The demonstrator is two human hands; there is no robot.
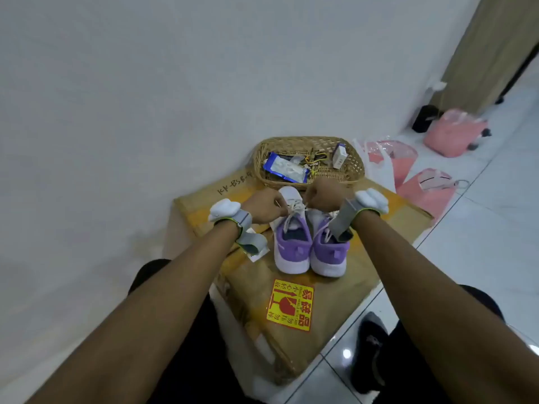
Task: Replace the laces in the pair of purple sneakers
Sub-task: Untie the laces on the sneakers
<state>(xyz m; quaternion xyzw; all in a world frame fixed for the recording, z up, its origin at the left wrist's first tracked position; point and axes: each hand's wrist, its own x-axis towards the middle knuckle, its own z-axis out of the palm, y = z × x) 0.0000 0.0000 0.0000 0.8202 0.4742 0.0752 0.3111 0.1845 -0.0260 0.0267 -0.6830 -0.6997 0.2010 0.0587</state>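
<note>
Purple sneakers (293,262) sat side by side on top of the cardboard box (367,252), heels toward us and touching each other. We had both hands up over the left sneaker (290,243). Our left hand (264,207) had its fingers curled in, pinching a strand of the white lace (293,209), and our right hand (322,195) pinched another strand just across from it. The right sneaker (329,252) sat partly under our wrist strap. A wicker basket (355,164) of odds and ends sat at the box's far end, a fragile sticker (290,306) near its front, and pink bags (425,193) on the floor to its right.
</note>
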